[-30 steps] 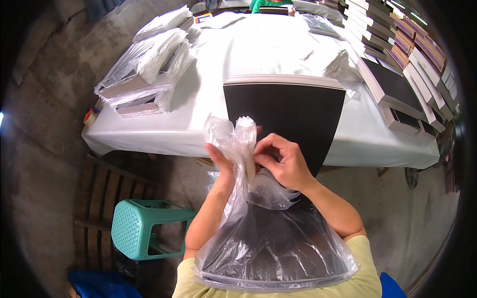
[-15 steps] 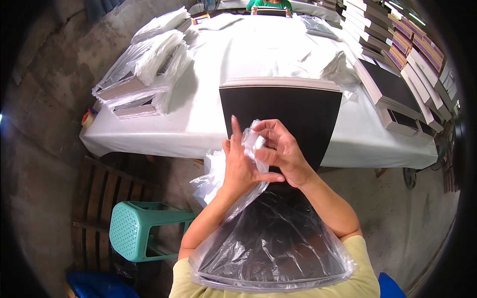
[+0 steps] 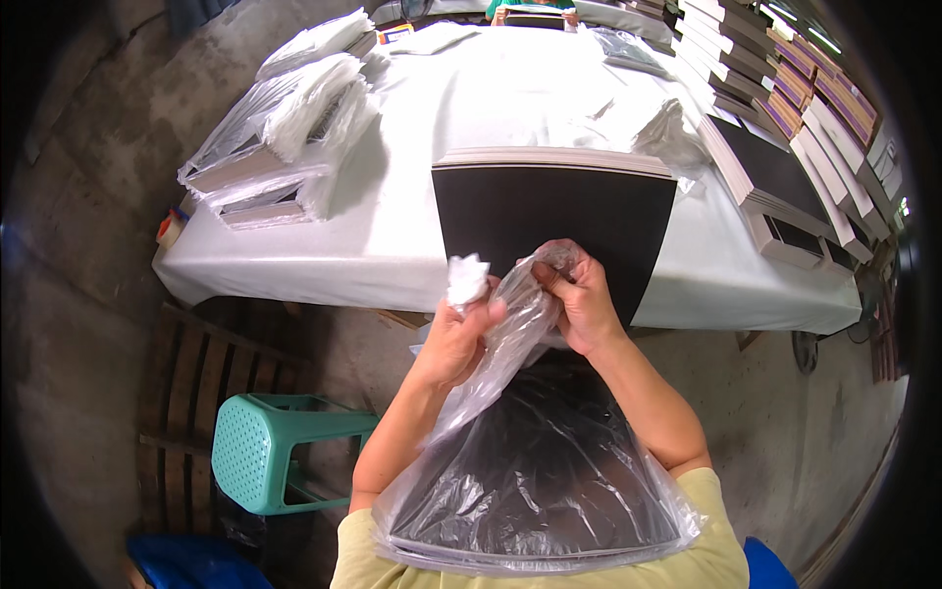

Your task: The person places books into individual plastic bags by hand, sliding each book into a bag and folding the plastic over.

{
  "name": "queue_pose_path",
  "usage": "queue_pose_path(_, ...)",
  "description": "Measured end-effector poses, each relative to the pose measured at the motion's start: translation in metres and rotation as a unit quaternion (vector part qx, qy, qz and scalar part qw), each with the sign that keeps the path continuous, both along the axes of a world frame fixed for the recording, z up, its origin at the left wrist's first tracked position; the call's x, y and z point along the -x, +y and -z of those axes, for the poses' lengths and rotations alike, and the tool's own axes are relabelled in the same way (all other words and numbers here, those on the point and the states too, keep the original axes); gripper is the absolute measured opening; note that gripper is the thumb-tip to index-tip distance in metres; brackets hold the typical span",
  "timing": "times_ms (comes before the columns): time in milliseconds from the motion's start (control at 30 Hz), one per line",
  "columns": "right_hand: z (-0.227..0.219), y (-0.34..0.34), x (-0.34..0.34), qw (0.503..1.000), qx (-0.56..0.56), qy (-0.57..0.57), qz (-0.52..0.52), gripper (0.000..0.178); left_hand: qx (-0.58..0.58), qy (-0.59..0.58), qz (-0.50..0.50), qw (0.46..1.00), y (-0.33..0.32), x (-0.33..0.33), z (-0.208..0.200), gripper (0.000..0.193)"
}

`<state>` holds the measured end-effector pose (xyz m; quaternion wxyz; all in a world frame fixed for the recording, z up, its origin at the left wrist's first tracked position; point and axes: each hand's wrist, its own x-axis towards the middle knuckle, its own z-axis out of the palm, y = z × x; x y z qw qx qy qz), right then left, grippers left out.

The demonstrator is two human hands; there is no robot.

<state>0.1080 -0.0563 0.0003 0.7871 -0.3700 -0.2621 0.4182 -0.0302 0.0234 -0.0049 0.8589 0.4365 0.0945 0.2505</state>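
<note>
A clear plastic bag (image 3: pixel 520 461) covers a dark flat panel leaning against my front. Its gathered neck rises between my hands. My left hand (image 3: pixel 453 339) is closed, with a crumpled white wad of plastic (image 3: pixel 468 279) sticking out above the fist. Higher up and to the right, my right hand (image 3: pixel 584 299) pinches the twisted end of the bag, stretching the film. Just beyond both hands, a stack of black boards (image 3: pixel 559 206) with pale edges rests on the table and reaches over its near edge.
The white-covered table (image 3: pixel 294 270) carries plastic-wrapped stacks (image 3: pixel 260 147) on the left and black boards (image 3: pixel 765 167) on the right. A green stool (image 3: pixel 250 452) stands lower left beside a wooden pallet (image 3: pixel 186 393). Across the table, a person in green (image 3: pixel 535 10) holds a dark panel.
My hands have moved apart. The right now stretches the bag's end up and right, while the left has closed with the white wad above it; the loose plastic at left is drawn in.
</note>
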Motion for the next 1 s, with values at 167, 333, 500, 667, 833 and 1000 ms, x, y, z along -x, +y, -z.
queue_pose_path(167,-0.009,-0.017,-0.015,0.995,0.034,-0.068,0.070,0.009,0.050,-0.033,-0.136,0.989,0.030,0.011,0.001,0.030)
queue_pose_path(333,-0.038,-0.041,-0.032,0.958,0.105,-0.264,0.044,0.026,-0.154,0.131,-0.424,0.883,0.104,0.069,-0.014,0.035)
queue_pose_path(500,-0.044,-0.030,-0.009,0.920,0.043,-0.388,-0.039,0.029,-0.300,0.087,-0.113,0.943,0.044,0.020,-0.031,0.054)
queue_pose_path(667,-0.045,-0.031,0.001,0.886,0.061,-0.459,0.034,0.047,-0.161,0.162,0.017,0.973,0.009,-0.012,-0.042,0.043)
queue_pose_path(833,-0.030,-0.042,-0.016,0.918,0.078,-0.380,0.082,0.046,-0.118,0.109,-0.074,0.984,0.020,-0.013,-0.001,0.025)
queue_pose_path(1000,-0.029,-0.045,-0.029,0.951,0.057,-0.245,0.181,0.031,-0.040,0.158,-0.297,0.941,0.051,0.013,0.011,0.022)
